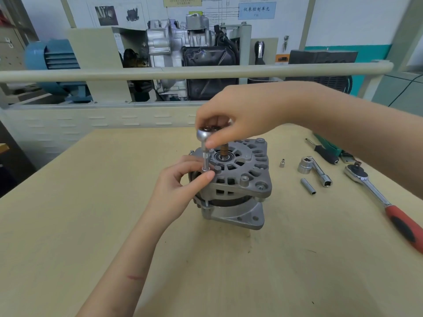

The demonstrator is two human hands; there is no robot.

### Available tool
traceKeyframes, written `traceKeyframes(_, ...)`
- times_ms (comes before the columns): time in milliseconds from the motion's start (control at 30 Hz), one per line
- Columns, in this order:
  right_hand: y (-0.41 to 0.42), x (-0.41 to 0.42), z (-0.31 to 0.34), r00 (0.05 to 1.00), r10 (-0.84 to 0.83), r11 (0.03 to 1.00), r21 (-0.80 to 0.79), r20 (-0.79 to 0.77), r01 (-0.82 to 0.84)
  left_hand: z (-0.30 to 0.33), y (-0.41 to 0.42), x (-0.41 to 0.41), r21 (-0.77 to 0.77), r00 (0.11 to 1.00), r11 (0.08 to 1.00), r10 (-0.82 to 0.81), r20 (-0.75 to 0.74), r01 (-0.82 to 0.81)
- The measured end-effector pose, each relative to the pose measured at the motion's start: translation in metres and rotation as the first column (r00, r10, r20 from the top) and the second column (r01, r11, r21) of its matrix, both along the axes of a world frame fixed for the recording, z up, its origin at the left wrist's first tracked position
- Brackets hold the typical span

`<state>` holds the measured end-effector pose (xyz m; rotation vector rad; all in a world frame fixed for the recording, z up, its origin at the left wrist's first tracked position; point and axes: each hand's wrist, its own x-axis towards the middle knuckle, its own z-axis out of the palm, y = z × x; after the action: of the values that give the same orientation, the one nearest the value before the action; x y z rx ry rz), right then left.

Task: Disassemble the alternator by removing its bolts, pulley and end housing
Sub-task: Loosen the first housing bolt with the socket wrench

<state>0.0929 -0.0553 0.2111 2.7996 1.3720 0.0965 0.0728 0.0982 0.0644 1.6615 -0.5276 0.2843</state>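
A grey alternator (242,179) stands upright on the wooden table (91,202), its bare brown shaft (225,149) pointing up with no pulley on it. A small ratchet with a slim socket (206,156) stands vertically on a bolt at the housing's left rim. My right hand (233,120) grips the ratchet's round head from above. My left hand (183,179) pinches the socket's lower end between thumb and fingers, against the alternator's side. The bolt under the socket is hidden.
To the alternator's right lie a tiny socket (282,162), a long socket (308,186), an extension bar with a large socket (314,169), a red-handled ratchet (384,202) and a black-handled screwdriver (324,152). A rail and engine display stand behind the table.
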Motion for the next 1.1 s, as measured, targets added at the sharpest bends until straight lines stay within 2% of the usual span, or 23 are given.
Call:
traceKeyframes(167,0.0023,-0.0031,-0.0009,0.999,0.039,0.999,0.008,0.009,-0.039,-0.0005,-0.0024,-0.0016,-0.017,0.997,0.997,0.08,0.012,-0.08)
traceKeyframes(333,0.0063,-0.0028,-0.0035,0.992,-0.064,0.995,-0.066,0.106,0.071,-0.0022,-0.0082,-0.0008,-0.032,0.986,0.986,0.167,0.022,-0.166)
traceKeyframes(567,0.0012,-0.0025,0.0039,1.0,0.017,1.0,-0.026,-0.006,-0.017,-0.0002,-0.0013,-0.0018,-0.034,1.0,0.999,0.012,0.009,-0.011)
traceKeyframes(667,0.0025,-0.0034,0.0013,0.999,0.037,0.999,-0.009,0.001,-0.037,-0.0012,-0.003,-0.0012,-0.028,0.997,0.997,0.076,0.02,-0.076)
traceKeyframes(833,0.0066,0.0007,-0.0039,0.994,-0.072,0.997,-0.028,0.081,0.074,-0.0018,-0.0063,0.0012,-0.002,0.988,0.989,0.149,0.043,-0.149)
traceKeyframes(1100,0.0035,-0.0016,0.0042,0.999,0.015,1.0,-0.002,-0.041,-0.015,0.0001,-0.0003,-0.0013,0.01,0.999,1.0,0.029,0.02,-0.03)
